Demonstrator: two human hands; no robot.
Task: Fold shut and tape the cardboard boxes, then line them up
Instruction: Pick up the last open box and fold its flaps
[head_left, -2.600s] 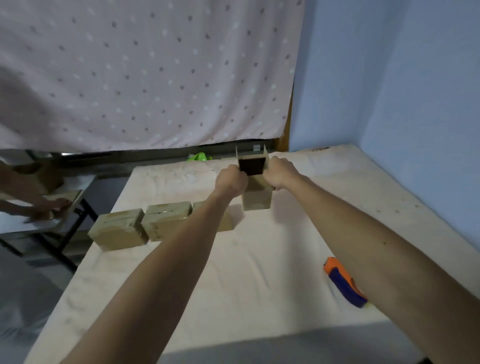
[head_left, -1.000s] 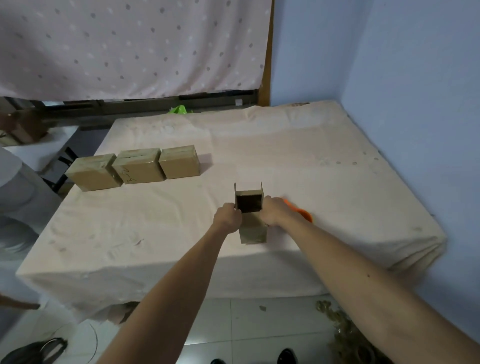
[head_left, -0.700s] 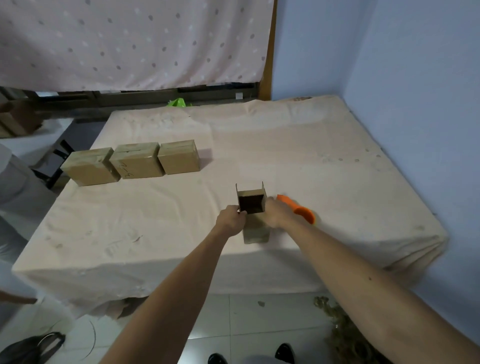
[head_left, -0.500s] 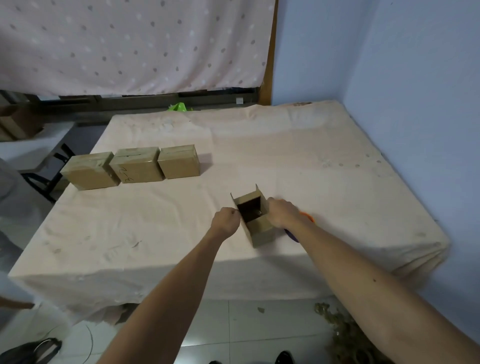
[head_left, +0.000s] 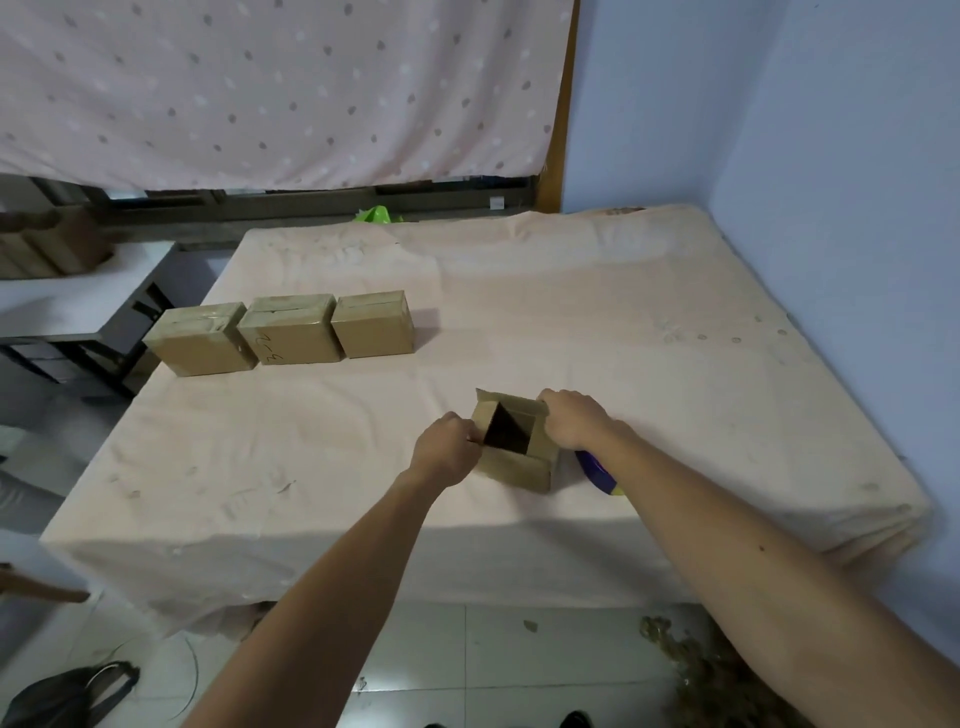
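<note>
An open cardboard box (head_left: 519, 467) stands near the front edge of the cloth-covered table (head_left: 649, 338), its dark inside facing up. My left hand (head_left: 448, 451) grips the box's left flap. My right hand (head_left: 574, 423) grips the right side of its rim. Three taped boxes (head_left: 283, 335) sit side by side in a row at the table's left rear. A blue and orange tape dispenser (head_left: 597, 470) lies just right of the open box, mostly hidden under my right wrist.
The table's front edge runs just below the open box, with tiled floor beneath. A blue wall closes the right side. A second table (head_left: 78, 306) with more boxes stands at the left. A dark bag (head_left: 62, 696) lies on the floor at bottom left.
I carried the open box from the table's rear to its front edge near the tape dispenser. In the last half second the box has turned and its flaps have folded lower.
</note>
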